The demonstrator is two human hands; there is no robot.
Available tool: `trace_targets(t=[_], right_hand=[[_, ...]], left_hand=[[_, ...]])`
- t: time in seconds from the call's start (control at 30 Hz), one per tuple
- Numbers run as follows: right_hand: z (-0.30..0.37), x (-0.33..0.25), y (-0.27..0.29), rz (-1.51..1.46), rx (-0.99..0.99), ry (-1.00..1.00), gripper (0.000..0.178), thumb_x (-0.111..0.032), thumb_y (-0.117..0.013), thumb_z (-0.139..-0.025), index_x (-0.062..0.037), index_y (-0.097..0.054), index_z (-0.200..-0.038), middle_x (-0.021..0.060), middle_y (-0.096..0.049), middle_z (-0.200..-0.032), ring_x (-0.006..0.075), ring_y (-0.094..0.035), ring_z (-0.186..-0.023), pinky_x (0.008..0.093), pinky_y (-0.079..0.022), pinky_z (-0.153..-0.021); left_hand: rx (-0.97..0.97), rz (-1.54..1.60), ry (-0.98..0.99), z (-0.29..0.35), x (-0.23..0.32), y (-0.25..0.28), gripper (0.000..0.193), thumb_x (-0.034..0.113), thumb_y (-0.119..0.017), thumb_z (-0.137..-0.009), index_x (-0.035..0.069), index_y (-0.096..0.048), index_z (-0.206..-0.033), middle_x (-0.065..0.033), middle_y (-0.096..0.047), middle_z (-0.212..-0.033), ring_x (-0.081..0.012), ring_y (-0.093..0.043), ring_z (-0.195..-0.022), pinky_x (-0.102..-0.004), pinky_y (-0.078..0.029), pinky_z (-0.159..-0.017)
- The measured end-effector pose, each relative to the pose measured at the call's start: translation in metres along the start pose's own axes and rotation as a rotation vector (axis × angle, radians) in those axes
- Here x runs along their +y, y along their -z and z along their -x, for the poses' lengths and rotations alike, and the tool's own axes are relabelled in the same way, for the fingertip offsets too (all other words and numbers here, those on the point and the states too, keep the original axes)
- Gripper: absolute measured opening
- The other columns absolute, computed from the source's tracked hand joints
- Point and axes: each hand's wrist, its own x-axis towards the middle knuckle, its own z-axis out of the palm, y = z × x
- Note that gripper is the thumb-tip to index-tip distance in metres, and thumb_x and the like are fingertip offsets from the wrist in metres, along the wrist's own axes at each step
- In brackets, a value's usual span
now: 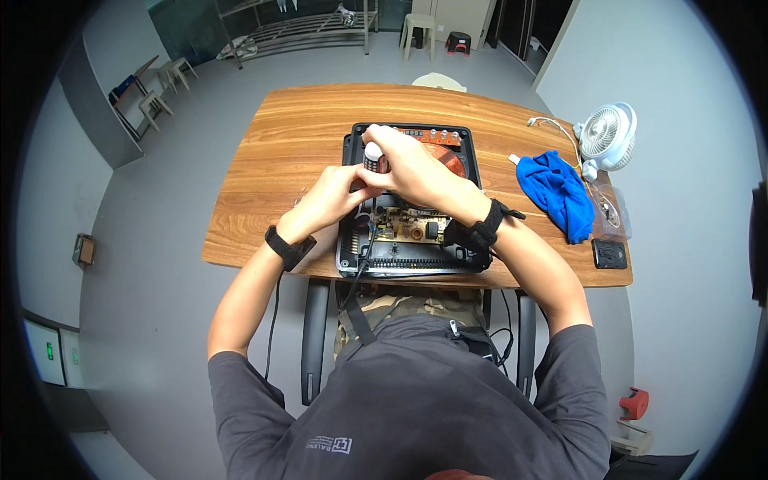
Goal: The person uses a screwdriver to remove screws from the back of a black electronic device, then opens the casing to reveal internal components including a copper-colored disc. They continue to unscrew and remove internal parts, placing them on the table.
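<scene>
Just above the middle of the frame, the person's left hand [332, 192] comes in from the left with thumb and fingers drawn close about the lower part of a white-topped dark cylinder [374, 156]; whether they clamp it or only steady it cannot be told; the right hand [408, 164], reaching over from the right, has its fingers closed around the upper part. The cylinder stands roughly upright over an opened black housing [346, 248]; it looks stiff, smooth and fairly light, best held around its barrel; its lower end is hidden. The housing seems rigid and the heavier piece, safest taken by its outer rim; the circuit board [398, 228] inside looks fragile, better held by its edges; the copper coil [450, 158], up and to the right, probably scratches easily.

Beneath lies a wood-grained table [296, 128]; on its right side are a crumpled blue cloth [558, 196], soft-looking, a white fan [610, 136] and a flat black box [610, 254]. Around it runs a grey floor [160, 320]; a metal rack [300, 36] stands at upper left of centre, a pale stool [420, 32] at top centre, and a red object [634, 404] at lower right.
</scene>
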Motion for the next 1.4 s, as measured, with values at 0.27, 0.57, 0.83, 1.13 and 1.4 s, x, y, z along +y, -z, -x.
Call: trace_targets(t=[0.27,0.57,0.83,1.13,1.4], right_hand=[[0.0,0.007,-0.003,0.021,0.026,0.036,0.049,-0.026,-0.079,-0.086,0.0033,-0.057,-0.118,0.0247,-0.065,-0.107,0.0404,-0.066,-0.101,0.0444,-0.053,-0.088],[-0.011,-0.014,0.012,0.394,-0.069,-0.056,0.048,-0.05,-0.061,-0.098,-0.0021,-0.06,-0.096,0.0181,-0.07,-0.082,0.0382,-0.07,-0.079,0.0475,-0.055,-0.072],[-0.016,-0.013,0.013,0.375,-0.136,-0.109,0.038,-0.041,-0.057,-0.1,-0.0041,-0.057,-0.111,0.0177,-0.072,-0.085,0.0391,-0.07,-0.082,0.0501,-0.055,-0.074],[-0.017,-0.006,0.018,0.333,-0.158,0.003,0.028,-0.028,-0.054,-0.094,-0.0037,-0.06,-0.106,0.0206,-0.069,-0.097,0.0396,-0.07,-0.089,0.0496,-0.057,-0.076],[-0.026,-0.017,0.013,0.555,-0.136,-0.028,0.039,-0.04,-0.056,-0.098,-0.0028,-0.065,-0.09,0.0178,-0.07,-0.073,0.0374,-0.072,-0.073,0.0459,-0.057,-0.069]], left_hand=[[0.001,-0.025,0.017,-0.002,-0.003,-0.001,0.021,0.013,-0.076,-0.09,-0.004,-0.072,-0.101,-0.0156,-0.075,-0.083,-0.0205,-0.072,-0.075,-0.0355,-0.055,-0.071],[0.021,0.014,-0.024,-0.004,-0.004,-0.002,0.019,0.013,-0.078,-0.087,-0.002,-0.075,-0.098,-0.0142,-0.076,-0.084,-0.0209,-0.073,-0.076,-0.0343,-0.056,-0.072],[0.006,-0.073,0.059,-0.007,0.002,0.0,0.025,0.016,-0.079,-0.087,-0.004,-0.073,-0.1,-0.0136,-0.076,-0.083,-0.0194,-0.072,-0.076,-0.0341,-0.056,-0.073],[0.068,0.137,0.046,-0.022,-0.006,0.005,0.03,0.019,-0.075,-0.091,-0.003,-0.066,-0.108,-0.0101,-0.07,-0.081,-0.0153,-0.065,-0.073,-0.0319,-0.053,-0.07],[0.157,-0.012,0.139,-0.021,0.011,0.002,0.033,0.016,-0.088,-0.076,-0.001,-0.068,-0.096,-0.0092,-0.07,-0.079,-0.0144,-0.065,-0.069,-0.0306,-0.052,-0.066]])
